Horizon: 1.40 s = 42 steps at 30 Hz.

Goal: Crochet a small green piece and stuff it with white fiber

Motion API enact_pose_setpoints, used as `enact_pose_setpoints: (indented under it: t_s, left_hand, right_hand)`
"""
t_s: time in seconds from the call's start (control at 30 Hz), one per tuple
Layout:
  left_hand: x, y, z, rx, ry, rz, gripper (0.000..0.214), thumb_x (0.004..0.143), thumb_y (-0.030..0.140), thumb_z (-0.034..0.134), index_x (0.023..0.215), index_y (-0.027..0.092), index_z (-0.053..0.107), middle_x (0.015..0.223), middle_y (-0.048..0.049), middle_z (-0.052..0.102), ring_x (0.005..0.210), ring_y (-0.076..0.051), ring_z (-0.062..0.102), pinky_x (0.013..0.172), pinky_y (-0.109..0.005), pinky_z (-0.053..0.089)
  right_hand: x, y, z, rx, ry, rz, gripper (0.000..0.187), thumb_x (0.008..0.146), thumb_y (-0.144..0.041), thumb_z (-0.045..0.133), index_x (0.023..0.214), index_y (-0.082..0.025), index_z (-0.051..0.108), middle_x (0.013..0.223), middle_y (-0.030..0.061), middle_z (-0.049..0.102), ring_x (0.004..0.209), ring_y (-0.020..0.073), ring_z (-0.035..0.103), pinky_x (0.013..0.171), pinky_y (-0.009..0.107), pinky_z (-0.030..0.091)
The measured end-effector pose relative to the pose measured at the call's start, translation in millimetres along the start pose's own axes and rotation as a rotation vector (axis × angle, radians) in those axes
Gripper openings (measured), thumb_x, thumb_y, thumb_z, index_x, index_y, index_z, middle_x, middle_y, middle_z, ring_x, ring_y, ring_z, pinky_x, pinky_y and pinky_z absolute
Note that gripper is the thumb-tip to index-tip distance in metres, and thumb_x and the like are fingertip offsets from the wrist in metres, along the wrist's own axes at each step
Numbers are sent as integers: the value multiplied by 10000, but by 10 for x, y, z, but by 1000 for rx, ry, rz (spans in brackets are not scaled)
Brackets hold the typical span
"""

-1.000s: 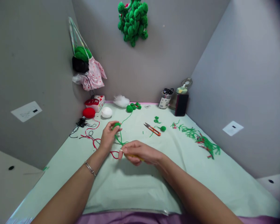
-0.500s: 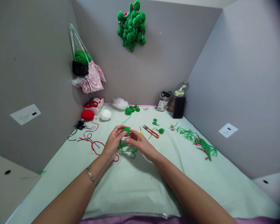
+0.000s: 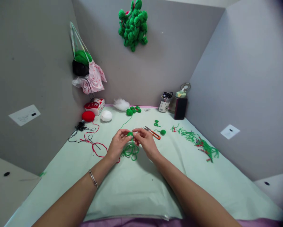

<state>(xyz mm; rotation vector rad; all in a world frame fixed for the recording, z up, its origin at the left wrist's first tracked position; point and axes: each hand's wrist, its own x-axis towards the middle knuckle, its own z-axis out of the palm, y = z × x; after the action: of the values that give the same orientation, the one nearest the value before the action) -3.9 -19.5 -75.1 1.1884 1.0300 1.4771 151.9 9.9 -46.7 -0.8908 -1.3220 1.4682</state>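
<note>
Between my hands is a small green crocheted piece (image 3: 130, 134), partly covered by fingers. My left hand (image 3: 119, 142) grips its left side with thumb and fingers. From the right, my right hand (image 3: 144, 141) pinches the same piece at its edge; whether a fine tool is in those fingers I cannot make out. Loops of green yarn (image 3: 130, 151) hang below it onto the table. Beyond my right hand lie thread snips (image 3: 154, 133) with orange handles, and beside them a small green ball (image 3: 163, 132) with a yarn tail.
Red yarn (image 3: 88, 116), a white yarn ball (image 3: 106, 116) and white stuffing (image 3: 121, 104) stand at the back left. Green yarn scraps (image 3: 200, 143) spread over the right side. A phone (image 3: 180, 108) leans near a pen holder (image 3: 164, 103). Green crocheted pieces (image 3: 133, 28) hang on the back wall.
My hands have shifted slightly right with the green piece. My right hand's fingers have drawn up and closed on its edge, uncovering more yarn loops and hiding the yellow-handled tool.
</note>
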Motion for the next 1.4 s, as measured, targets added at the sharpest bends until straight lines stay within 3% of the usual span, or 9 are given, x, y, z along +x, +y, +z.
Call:
enact_pose_setpoints:
  t_s: [0.13, 0.23, 0.43, 0.57, 0.7, 0.83, 0.93, 1.23, 1.4]
  left_hand:
    - [9, -22, -13, 52, 20, 7, 322, 993, 334, 703, 1267, 167, 670, 1252, -100, 704, 1057, -254, 710, 903, -469, 614]
    - [7, 11, -30, 87, 40, 22, 335, 994, 339, 701, 1281, 169, 668, 1279, -106, 699, 1100, -268, 703, 934, -489, 604]
    - [-3, 31, -37, 153, 26, 55, 273, 997, 344, 696, 1204, 167, 696, 1229, -95, 716, 1066, -252, 707, 926, -473, 603]
    - [2, 6, -37, 161, 20, 64, 282, 998, 341, 694, 1222, 171, 688, 1248, -98, 707, 1074, -253, 703, 923, -471, 605]
    - [15, -35, -44, 154, 2, 21, 299, 997, 344, 697, 1237, 166, 680, 1217, -93, 714, 1010, -237, 716, 871, -444, 621]
    - [47, -92, -65, 132, 16, -17, 331, 1002, 351, 690, 1279, 170, 666, 1262, -104, 701, 1045, -250, 712, 886, -458, 620]
    - [66, -112, -98, 98, 6, -50, 339, 1002, 351, 690, 1289, 172, 663, 1282, -107, 695, 1065, -256, 709, 897, -466, 618]
    - [52, -77, -135, -43, -134, -117, 306, 997, 334, 699, 1250, 164, 676, 1233, -97, 711, 1023, -241, 717, 873, -447, 624]
    - [57, -32, -136, -61, -146, -106, 287, 992, 321, 706, 1230, 161, 683, 1233, -96, 712, 1050, -248, 714, 891, -456, 621]
  right_hand:
    - [-16, -7, 15, -19, 33, 2, 339, 739, -456, 826, 896, -195, 676, 675, -44, 621, 535, 99, 507, 497, 236, 383]
    - [-45, -44, 18, -25, -11, 73, 380, 763, -516, 810, 884, -198, 641, 745, -25, 645, 504, 92, 521, 437, 223, 356]
    - [-80, -148, -34, -27, -102, 188, 393, 798, -537, 779, 876, -194, 603, 1031, 89, 743, 525, 82, 585, 452, 223, 443]
    - [-70, -109, -25, -99, -159, 199, 340, 829, -518, 722, 852, -195, 618, 784, 55, 721, 522, 119, 584, 486, 248, 474]
    - [-58, -49, 25, -261, -137, 93, 246, 863, -401, 645, 726, -196, 634, 498, -65, 465, 479, 112, 402, 488, 234, 336]
    - [-125, -22, 109, -422, -69, -59, 204, 833, -254, 615, 639, -217, 565, 555, -57, 451, 582, 133, 385, 574, 269, 266]
    - [-193, 11, 162, -486, -77, -104, 176, 832, -242, 597, 662, -224, 556, 579, -55, 471, 596, 141, 394, 602, 284, 265]
    - [-20, 147, 59, -514, -61, -49, 207, 857, -344, 520, 723, -206, 594, 653, -17, 586, 613, 146, 500, 607, 260, 375]
    - [-7, 94, -33, -613, -10, -51, 221, 880, -372, 586, 733, -216, 638, 520, -64, 468, 532, 144, 421, 552, 264, 298]
